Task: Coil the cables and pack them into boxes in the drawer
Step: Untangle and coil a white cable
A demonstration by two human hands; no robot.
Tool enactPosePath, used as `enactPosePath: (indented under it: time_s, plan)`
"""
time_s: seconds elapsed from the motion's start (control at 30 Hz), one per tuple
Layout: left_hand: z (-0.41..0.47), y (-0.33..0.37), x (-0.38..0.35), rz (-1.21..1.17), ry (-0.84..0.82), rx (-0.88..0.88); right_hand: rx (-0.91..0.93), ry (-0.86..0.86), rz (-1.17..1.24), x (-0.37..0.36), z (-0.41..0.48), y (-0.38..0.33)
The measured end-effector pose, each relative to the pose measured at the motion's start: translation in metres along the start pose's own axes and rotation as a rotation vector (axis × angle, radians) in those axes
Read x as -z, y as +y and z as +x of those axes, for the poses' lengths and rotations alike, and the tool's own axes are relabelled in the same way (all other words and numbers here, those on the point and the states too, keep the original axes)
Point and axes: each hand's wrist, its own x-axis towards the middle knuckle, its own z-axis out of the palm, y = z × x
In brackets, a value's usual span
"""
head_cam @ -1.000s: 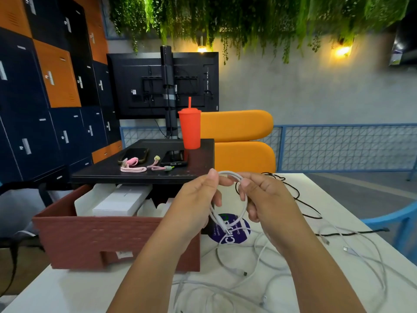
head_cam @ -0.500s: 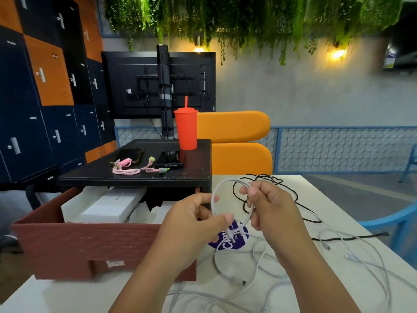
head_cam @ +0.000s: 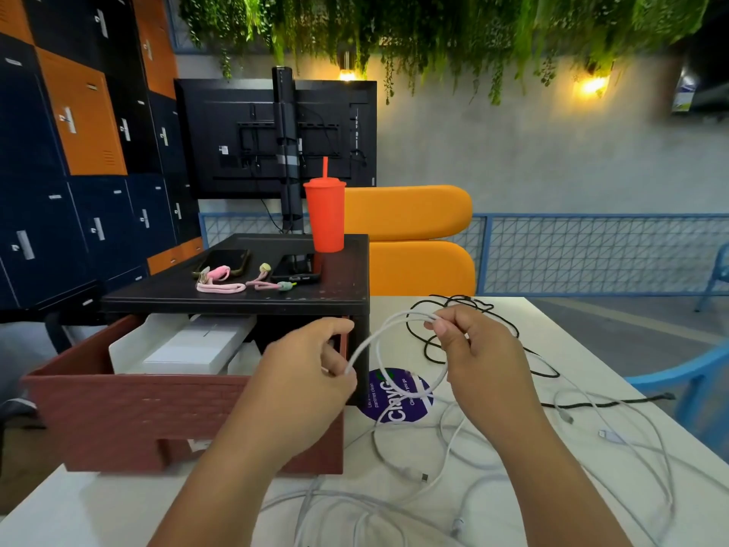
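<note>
The hands have drawn apart since a second ago, when they met at the top of a small loop. The left hand (head_cam: 303, 373) has slid down and out and now pinches the white cable (head_cam: 394, 315) at the loop's left side. The right hand (head_cam: 477, 357) pinches the top of the loop between thumb and fingertips. The loop hangs wider than before, held in the air above the bench (head_cam: 79, 503), just right of the open drawer (head_cam: 118, 412). Its lower end trails into the loose white cables (head_cam: 453, 448) sprawled toward the near edge and right side.

The bench is white, with a round purple sticker (head_cam: 394, 404) showing behind the loop. Orange and dark blue lockers (head_cam: 79, 112) fill the left wall. Beyond the far edge a monitor (head_cam: 236, 132) shows its back, with an orange seat (head_cam: 410, 215), a blue mesh fence (head_cam: 591, 254) and hanging plants (head_cam: 434, 25).

The red-brown drawer stands pulled out of a black stand (head_cam: 236, 298) at the bench's left side, with white boxes (head_cam: 197, 345) inside. On the stand are a red cup (head_cam: 325, 219) with a straw, two phones (head_cam: 225, 260) and pink straps (head_cam: 221, 288). A black cable (head_cam: 430, 355) lies tangled behind the right hand, toward the far edge. The left forearm covers part of the drawer's front wall.
</note>
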Motion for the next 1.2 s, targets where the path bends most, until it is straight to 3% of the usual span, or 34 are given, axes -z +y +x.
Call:
enactPosePath:
  time_s: [0.1,0.17,0.27,0.33,0.43,0.63,0.8,1.0,1.2]
  plan:
    - [0.002,0.003,0.006,-0.093,0.160,-0.034,-0.053,-0.104,0.080,0.002,0.000,-0.002]
    - [0.004,0.006,0.004,-0.299,0.207,0.002,-0.104,-0.167,0.196,0.001,-0.001,-0.006]
    - [0.003,0.013,-0.002,-0.757,0.108,0.125,-0.165,-0.213,0.361,-0.003,-0.003,-0.012]
    - [0.002,0.018,-0.004,-0.903,0.025,0.166,-0.196,-0.203,0.453,-0.004,-0.003,-0.015]
    - [0.000,0.020,-0.006,-0.953,-0.076,0.195,-0.216,-0.156,0.521,-0.002,-0.003,-0.016]
    - [-0.002,0.011,-0.003,-0.782,-0.307,0.185,-0.218,-0.055,0.590,0.002,-0.002,-0.015]
    - [0.001,0.007,0.000,-0.715,-0.284,0.187,-0.200,-0.082,0.525,0.004,-0.001,-0.014]
    - [0.001,0.009,0.002,-0.909,-0.330,0.195,-0.053,-0.246,0.373,-0.001,-0.007,-0.021]
    - [0.007,0.000,0.005,-1.406,-0.394,0.165,-0.033,-0.126,0.303,0.005,-0.002,-0.014]
